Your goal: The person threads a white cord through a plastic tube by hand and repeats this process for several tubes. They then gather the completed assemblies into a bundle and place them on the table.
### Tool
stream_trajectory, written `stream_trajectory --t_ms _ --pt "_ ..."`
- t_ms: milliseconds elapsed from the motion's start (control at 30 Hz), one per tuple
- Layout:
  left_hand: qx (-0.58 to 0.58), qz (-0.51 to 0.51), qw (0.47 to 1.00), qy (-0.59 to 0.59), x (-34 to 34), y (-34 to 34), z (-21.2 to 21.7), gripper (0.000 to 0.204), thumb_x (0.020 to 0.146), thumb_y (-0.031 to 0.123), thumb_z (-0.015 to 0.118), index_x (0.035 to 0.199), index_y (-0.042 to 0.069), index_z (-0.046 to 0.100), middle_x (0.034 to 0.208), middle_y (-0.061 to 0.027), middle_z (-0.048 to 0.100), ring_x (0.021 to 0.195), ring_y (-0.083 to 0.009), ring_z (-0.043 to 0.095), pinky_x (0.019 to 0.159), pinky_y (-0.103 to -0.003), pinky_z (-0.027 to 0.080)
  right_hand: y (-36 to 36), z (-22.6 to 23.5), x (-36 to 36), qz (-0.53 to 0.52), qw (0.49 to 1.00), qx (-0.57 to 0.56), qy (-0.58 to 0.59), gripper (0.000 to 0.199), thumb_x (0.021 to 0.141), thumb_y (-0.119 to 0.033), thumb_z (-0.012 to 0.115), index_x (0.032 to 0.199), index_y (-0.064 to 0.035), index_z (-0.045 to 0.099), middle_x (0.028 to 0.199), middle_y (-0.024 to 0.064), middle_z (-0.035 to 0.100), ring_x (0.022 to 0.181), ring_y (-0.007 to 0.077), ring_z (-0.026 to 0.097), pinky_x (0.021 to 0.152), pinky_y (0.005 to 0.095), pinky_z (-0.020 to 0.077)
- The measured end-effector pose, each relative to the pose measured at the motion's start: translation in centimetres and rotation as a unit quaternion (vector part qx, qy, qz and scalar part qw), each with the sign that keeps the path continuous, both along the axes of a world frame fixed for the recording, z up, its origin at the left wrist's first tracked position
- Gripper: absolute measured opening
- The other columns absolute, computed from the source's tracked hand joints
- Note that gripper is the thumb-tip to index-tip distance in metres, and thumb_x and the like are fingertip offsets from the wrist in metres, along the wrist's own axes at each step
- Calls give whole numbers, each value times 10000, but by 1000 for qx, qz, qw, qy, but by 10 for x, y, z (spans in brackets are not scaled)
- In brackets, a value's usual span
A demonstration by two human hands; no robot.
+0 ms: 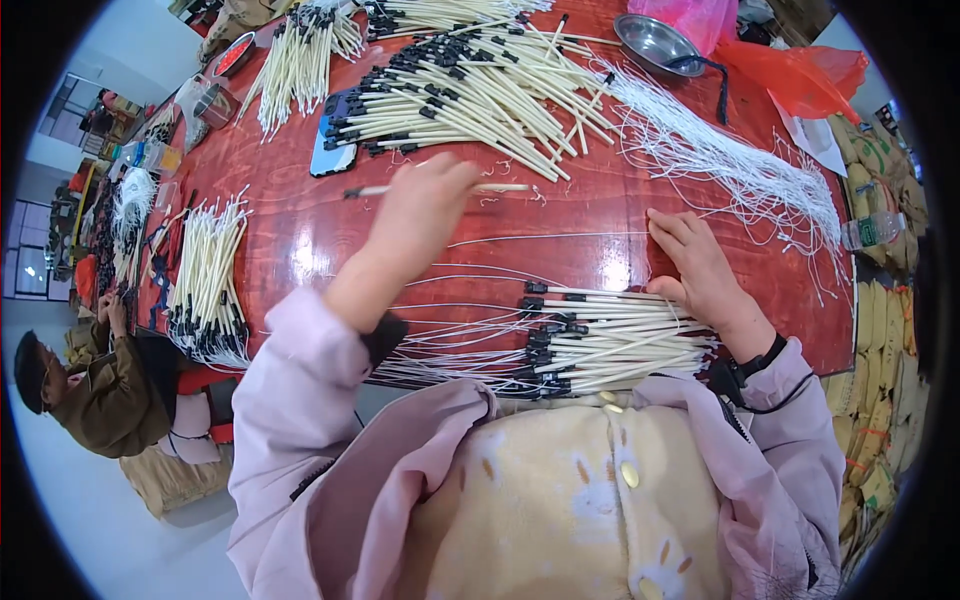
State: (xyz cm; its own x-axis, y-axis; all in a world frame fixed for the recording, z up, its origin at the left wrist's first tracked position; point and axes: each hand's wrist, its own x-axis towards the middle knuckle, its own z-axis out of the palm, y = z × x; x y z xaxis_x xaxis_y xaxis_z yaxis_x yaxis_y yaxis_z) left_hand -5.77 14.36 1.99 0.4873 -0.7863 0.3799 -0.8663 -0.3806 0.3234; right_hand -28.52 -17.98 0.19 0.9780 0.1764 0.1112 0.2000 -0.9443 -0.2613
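My left hand (425, 205) is closed around a cream stick (505, 187) with a black end, held level above the red table. My right hand (705, 270) rests on the table with thumb and fingers apart. A thin white string (560, 237) runs across the tabletop to its fingertips; whether they press on it I cannot tell. Just below that hand lies a pile of cream sticks (625, 345) with black ends to the left. White strings (450, 340) trail leftward from those ends, partly under my left sleeve.
A large heap of similar sticks (470, 95) covers the far middle, beside a blue phone (330, 150). Loose white strings (730, 160) lie at far right near a metal bowl (655, 45). Another stick bundle (208, 270) stands left. A person (100, 380) sits beyond it.
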Motion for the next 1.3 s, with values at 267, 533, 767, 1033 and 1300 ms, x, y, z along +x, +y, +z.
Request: stream_trajectory --t_ms 267,533,767,1033,1300 --pt "55 131 984 109 -27 108 -8 95 927 57 635 995 10 683 873 -199 642 839 -403 644 737 -442 503 3 2 2 5 1000 -8 -10 894 842 -645 641 1299 121 577 1415 219 544 1236 395 502 1089 484 399" --pt "33 110 989 97 -38 98 -12 69 902 44 652 956 29 690 893 -168 662 835 -404 638 730 -487 496 8 3 2 -15 1000 -21 16 936 848 -688 606 1315 122 562 1440 229 523 1254 414 493 1103 496 377" --pt "46 118 987 94 -38 97 -14 74 898 51 654 959 33 692 893 -160 664 843 -397 638 744 -481 494 16 7 3 -28 999 -32 22 941 842 -678 619 1314 132 557 1411 242 521 1273 419 482 1112 491 368" --pt "44 122 987 96 -37 95 -17 72 901 65 655 956 38 693 891 -152 664 845 -386 640 749 -476 490 16 7 3 -28 999 -37 27 952 829 -684 625 1319 130 554 1409 240 517 1272 418 482 1114 492 367" --pt "53 125 986 92 -36 92 -16 61 895 68 663 942 38 688 867 -149 659 827 -381 642 736 -481 489 18 9 3 -26 999 -33 22 945 813 -675 643 1306 128 563 1398 238 522 1267 418 482 1114 493 367"
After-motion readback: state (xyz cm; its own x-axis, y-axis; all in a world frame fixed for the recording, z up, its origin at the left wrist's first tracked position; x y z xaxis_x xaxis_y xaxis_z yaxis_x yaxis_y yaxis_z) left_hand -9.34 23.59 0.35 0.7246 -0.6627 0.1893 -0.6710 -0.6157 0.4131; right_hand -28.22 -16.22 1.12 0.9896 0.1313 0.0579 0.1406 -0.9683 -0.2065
